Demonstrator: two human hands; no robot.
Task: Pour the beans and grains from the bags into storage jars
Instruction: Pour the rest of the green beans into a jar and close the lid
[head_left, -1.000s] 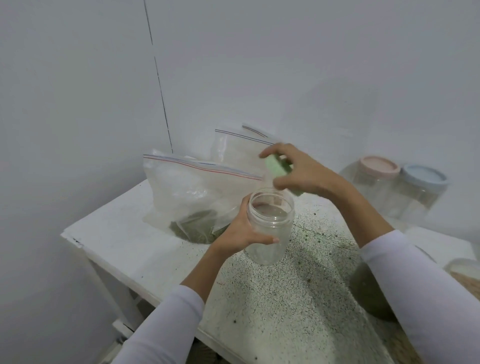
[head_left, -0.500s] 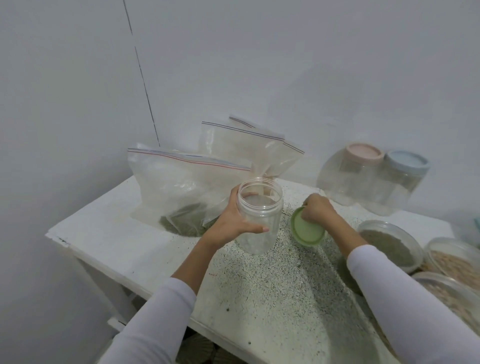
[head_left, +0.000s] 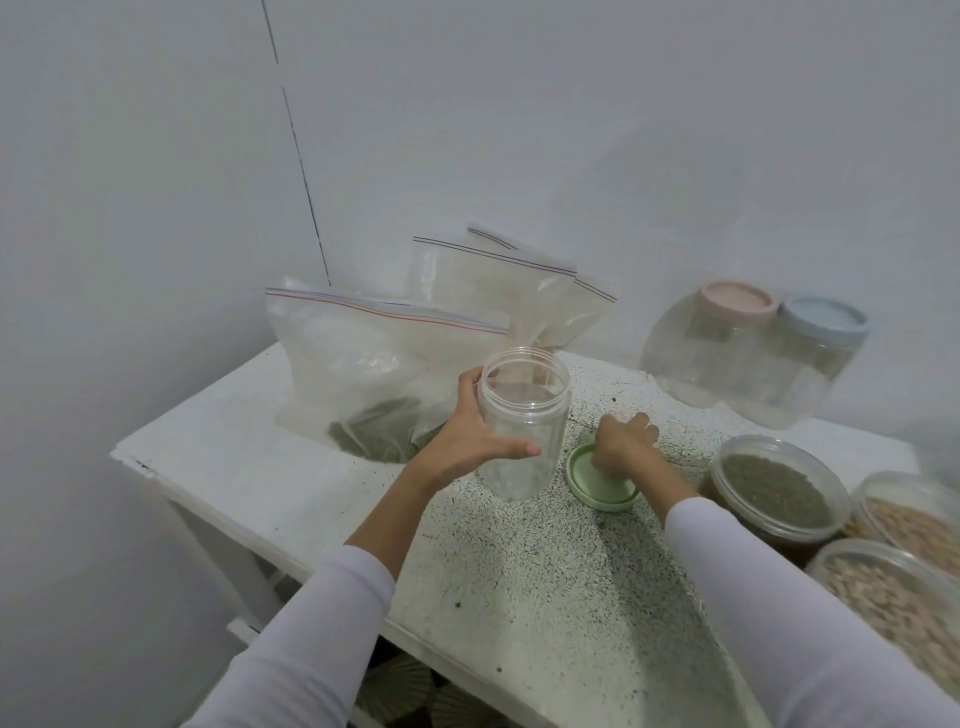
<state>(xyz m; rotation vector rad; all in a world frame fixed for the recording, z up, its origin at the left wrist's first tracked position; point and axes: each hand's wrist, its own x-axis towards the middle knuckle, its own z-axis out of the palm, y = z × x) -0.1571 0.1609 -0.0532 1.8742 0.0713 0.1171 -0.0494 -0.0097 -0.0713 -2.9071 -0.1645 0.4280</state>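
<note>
My left hand (head_left: 467, 431) grips a clear empty jar (head_left: 522, 415) that stands upright and open near the middle of the white table (head_left: 218, 457). Just to its right lies the jar's green lid (head_left: 605, 486), flat on the table. My right hand (head_left: 623, 441) sits on the lid's far edge with fingers curled around it. Behind the jar stands a zip bag (head_left: 363, 364) with dark green grains at its bottom. Two more zip bags (head_left: 498, 296) lean on the wall behind it, and their contents are hard to make out.
Two closed clear jars stand at the back right, one with a pink lid (head_left: 735, 301), one with a blue lid (head_left: 826, 317). At the right edge are open jars: one of green grains (head_left: 774, 486) and two of pale beans (head_left: 914, 519) (head_left: 893, 597). Walls close in behind and left.
My right hand has carried the green lid down from above the jar and set it flat on the table to the jar's right. My left hand keeps hold of the jar.
</note>
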